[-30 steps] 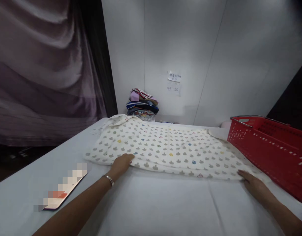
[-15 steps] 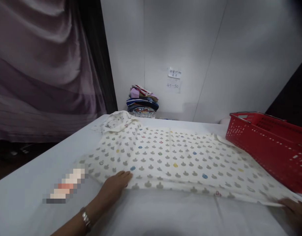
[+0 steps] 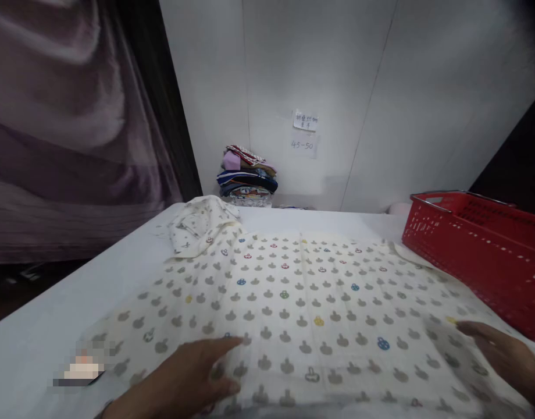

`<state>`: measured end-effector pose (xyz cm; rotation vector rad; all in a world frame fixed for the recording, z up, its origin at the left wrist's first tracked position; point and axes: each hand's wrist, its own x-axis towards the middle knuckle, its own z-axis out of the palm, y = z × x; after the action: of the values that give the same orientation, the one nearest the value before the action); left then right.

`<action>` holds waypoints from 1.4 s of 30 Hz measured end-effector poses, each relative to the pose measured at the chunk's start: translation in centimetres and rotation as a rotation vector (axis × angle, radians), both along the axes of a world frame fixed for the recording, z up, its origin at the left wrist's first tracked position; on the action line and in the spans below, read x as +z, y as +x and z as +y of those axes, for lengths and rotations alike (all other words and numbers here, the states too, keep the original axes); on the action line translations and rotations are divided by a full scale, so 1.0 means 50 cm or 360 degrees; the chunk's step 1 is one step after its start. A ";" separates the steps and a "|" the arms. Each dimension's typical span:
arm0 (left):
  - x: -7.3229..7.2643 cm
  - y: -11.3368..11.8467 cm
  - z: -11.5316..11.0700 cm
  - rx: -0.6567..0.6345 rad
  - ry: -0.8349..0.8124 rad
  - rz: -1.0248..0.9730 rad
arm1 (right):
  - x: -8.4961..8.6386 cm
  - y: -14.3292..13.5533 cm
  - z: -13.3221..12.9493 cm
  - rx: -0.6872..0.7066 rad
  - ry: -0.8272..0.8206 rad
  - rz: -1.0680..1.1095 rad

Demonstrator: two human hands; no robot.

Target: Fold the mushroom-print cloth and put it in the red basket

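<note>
Background: a pale grey panelled wall (image 3: 363, 81) is standing behind a smooth white table (image 3: 132, 273); a mauve draped curtain (image 3: 53, 116) is hanging at left.

Item one: a thin white fabric cloth (image 3: 302, 285) is lying on the table, beneath and beyond both hands, its longer spread apparently running left to right. The bare left hand (image 3: 184, 372) is holding thumb and fingers apart over the near side, being closer to the bunched far-left corner; the bare right hand (image 3: 503, 355) is reaching over the right side, blurring, so its grip cannot be told.

Condition: mostly flat, lightly creasing, showing grey mushroom-like motifs, some coloured.

Adjacent: a red perforated plastic basket (image 3: 472, 250) is standing at right.
</note>
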<state>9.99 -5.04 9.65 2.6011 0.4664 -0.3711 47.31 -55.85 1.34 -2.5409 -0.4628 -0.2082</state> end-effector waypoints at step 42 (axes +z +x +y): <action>-0.168 0.738 0.231 0.0183 0.0641 -0.0422 | -0.007 0.334 0.784 0.0160 -0.0688 0.0244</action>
<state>46.89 6.51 1.27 2.9317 0.6469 0.1219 63.99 -16.63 0.98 -2.9130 -0.6291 0.1398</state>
